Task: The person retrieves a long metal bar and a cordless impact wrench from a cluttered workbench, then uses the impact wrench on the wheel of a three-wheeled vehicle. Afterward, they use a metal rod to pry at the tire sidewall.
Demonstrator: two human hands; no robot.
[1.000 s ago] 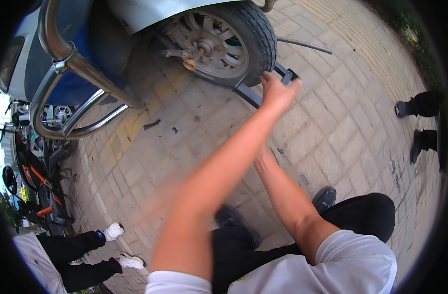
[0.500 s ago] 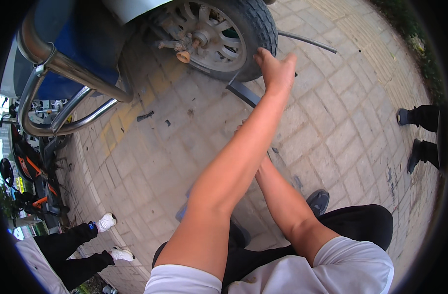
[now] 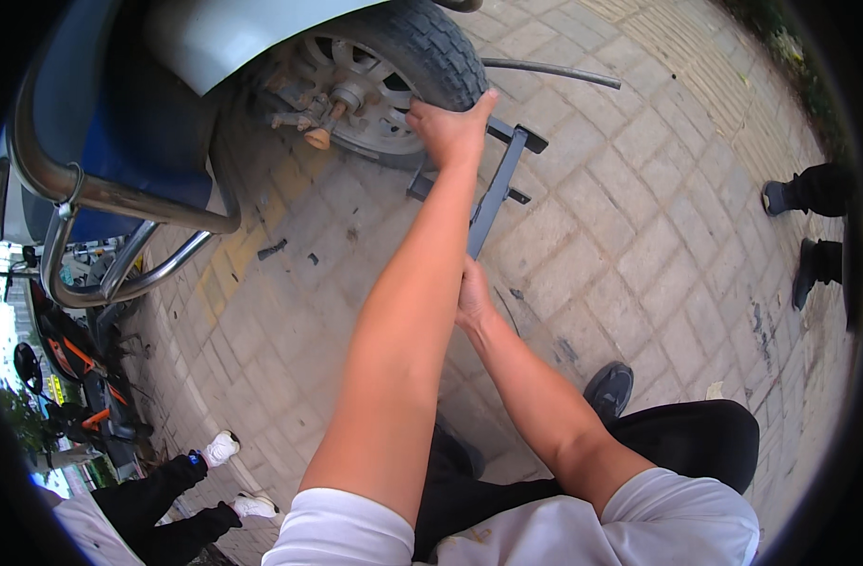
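My left hand (image 3: 450, 132) reaches forward onto the lower right part of a black tyre (image 3: 441, 57). Its thumb and fingers spread around the tread and sidewall, gripping the wheel. A dusty spoked rim (image 3: 375, 123) with a rusty hub (image 3: 345, 98) faces left. Below my left forearm, my right hand (image 3: 472, 294) is closed around the near end of a grey metal frame (image 3: 497, 193). This frame has a long bar with crosspieces, and its far end lies beside the tyre's bottom. My left forearm hides part of the frame and some right fingers.
A vehicle's pale body panel (image 3: 233, 38) overhangs the wheel. A bent chrome guard bar (image 3: 120, 193) stands at the left. Behind the wheel a dark rod (image 3: 554, 70) lies on the paving (image 3: 620, 255). People's shoes (image 3: 222, 448) and dark shoes (image 3: 805, 274) stand at both sides.
The wheel and my left hand have shifted left in the view, with the hand still at the tyre. My right hand and the frame's crosspieces now show more from behind my left forearm.
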